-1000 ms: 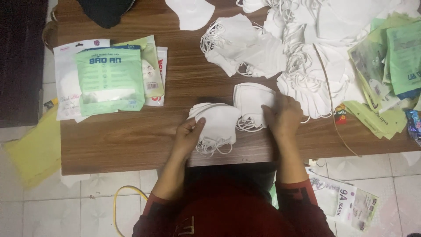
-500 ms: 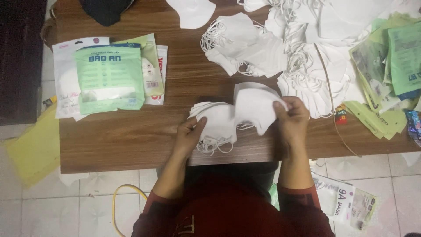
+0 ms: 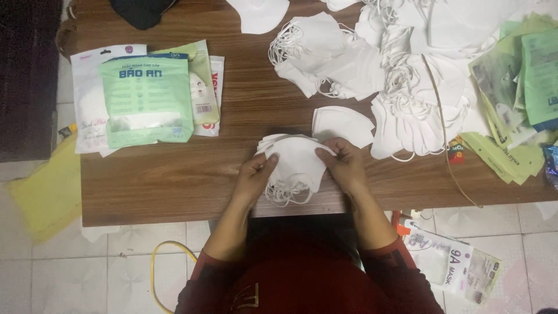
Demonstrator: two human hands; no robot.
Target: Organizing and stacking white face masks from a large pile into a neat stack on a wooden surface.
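A small stack of white folded face masks (image 3: 294,164) sits near the front edge of the brown wooden table (image 3: 168,180), ear loops hanging toward me. My left hand (image 3: 253,177) grips the stack's left side. My right hand (image 3: 344,164) grips its right side, thumb on the top mask. A single white mask (image 3: 343,124) lies flat just behind the stack, apart from both hands.
Green and white mask packets (image 3: 145,96) lie at the left. Heaps of loose white masks (image 3: 372,64) fill the back and right. More green packets (image 3: 520,87) sit at the far right. A dark cloth (image 3: 139,10) is at the back. A yellow cable (image 3: 168,256) lies on the floor.
My right hand picked a white mask from behind the stack, carried it over and laid it on top. Both hands now hold the stack's sides.
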